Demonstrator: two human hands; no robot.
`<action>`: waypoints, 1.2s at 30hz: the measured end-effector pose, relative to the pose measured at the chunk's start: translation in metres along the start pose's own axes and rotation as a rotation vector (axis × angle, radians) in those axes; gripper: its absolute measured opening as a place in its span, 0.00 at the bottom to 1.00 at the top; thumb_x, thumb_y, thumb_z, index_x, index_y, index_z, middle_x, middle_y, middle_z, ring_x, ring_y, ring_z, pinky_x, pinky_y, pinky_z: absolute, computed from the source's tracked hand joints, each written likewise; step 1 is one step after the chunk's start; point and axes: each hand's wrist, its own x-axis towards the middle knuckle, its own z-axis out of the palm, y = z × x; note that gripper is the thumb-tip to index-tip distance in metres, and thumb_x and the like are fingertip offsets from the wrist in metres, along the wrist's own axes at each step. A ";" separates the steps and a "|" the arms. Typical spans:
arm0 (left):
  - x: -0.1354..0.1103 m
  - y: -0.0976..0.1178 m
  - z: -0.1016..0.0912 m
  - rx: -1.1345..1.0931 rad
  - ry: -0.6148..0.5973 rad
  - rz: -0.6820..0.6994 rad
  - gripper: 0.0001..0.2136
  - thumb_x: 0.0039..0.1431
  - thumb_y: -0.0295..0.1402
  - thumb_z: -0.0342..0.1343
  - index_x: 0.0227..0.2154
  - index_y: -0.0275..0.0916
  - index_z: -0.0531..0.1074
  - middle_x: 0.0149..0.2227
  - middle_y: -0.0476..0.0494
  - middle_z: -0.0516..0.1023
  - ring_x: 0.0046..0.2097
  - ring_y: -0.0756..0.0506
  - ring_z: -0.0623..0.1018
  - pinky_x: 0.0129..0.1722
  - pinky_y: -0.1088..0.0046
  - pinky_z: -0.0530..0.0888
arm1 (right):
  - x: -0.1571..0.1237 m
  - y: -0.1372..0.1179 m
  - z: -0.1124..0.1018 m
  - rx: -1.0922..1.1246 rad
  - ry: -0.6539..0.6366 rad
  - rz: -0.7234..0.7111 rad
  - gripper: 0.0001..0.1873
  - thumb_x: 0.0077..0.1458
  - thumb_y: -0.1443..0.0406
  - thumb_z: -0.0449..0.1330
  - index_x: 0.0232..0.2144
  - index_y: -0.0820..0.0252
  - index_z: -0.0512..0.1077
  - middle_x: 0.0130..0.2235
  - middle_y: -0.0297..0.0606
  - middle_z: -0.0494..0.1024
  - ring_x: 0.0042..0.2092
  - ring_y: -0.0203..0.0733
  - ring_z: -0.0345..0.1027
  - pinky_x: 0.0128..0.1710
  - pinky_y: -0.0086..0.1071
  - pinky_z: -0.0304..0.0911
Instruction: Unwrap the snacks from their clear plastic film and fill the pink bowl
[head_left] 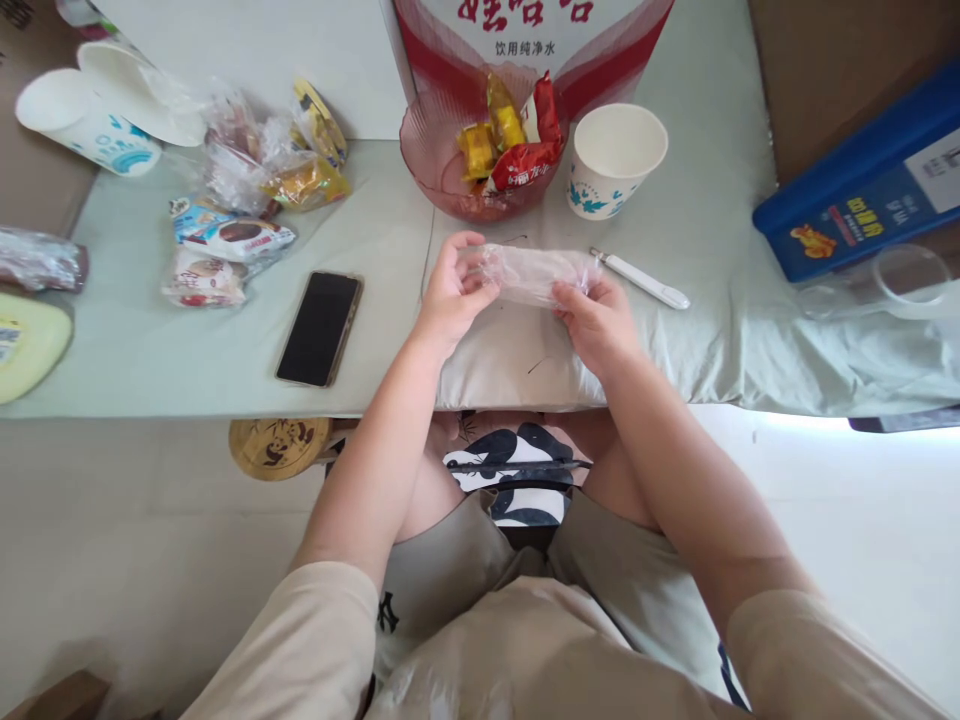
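A clear, crumpled plastic wrapper (534, 272) is stretched between both hands above the pale green cloth-covered surface (187, 340). My left hand (450, 290) pinches its left end with the fingers curled. My right hand (596, 320) grips its right end, fingers closed on the film. Just behind the wrapper stands a pink translucent bowl (435, 160) holding several red and yellow snack packets. I cannot tell whether anything is inside the wrapper.
A white paper cup (616, 158) and a white pen-like tool (641, 278) lie right of the bowl. A dark phone (320, 327) lies to the left, with wrapped snacks (225, 240) and tipped paper cups (90, 120) beyond. A blue box (862, 190) sits far right.
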 end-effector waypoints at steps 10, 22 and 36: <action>-0.024 0.018 0.020 -0.278 -0.305 -0.026 0.26 0.49 0.48 0.70 0.47 0.41 0.72 0.48 0.40 0.80 0.50 0.43 0.80 0.52 0.65 0.75 | -0.040 -0.015 0.029 -0.384 -0.016 -0.295 0.11 0.59 0.55 0.60 0.33 0.54 0.66 0.29 0.31 0.70 0.29 0.38 0.64 0.34 0.36 0.66; -0.015 0.039 0.001 -0.201 -0.154 -0.078 0.07 0.58 0.33 0.63 0.37 0.39 0.72 0.37 0.46 0.80 0.36 0.50 0.79 0.39 0.74 0.75 | -0.026 -0.017 0.037 -0.179 0.041 -0.176 0.15 0.49 0.56 0.66 0.35 0.54 0.67 0.31 0.31 0.73 0.30 0.36 0.67 0.33 0.33 0.66; -0.019 0.054 -0.005 -0.054 -0.116 -0.037 0.04 0.62 0.32 0.52 0.30 0.41 0.69 0.27 0.51 0.74 0.30 0.51 0.73 0.33 0.72 0.68 | 0.163 -0.105 -0.006 -1.567 0.008 -0.118 0.16 0.43 0.75 0.65 0.18 0.57 0.62 0.21 0.28 0.63 0.26 0.33 0.50 0.34 0.36 0.53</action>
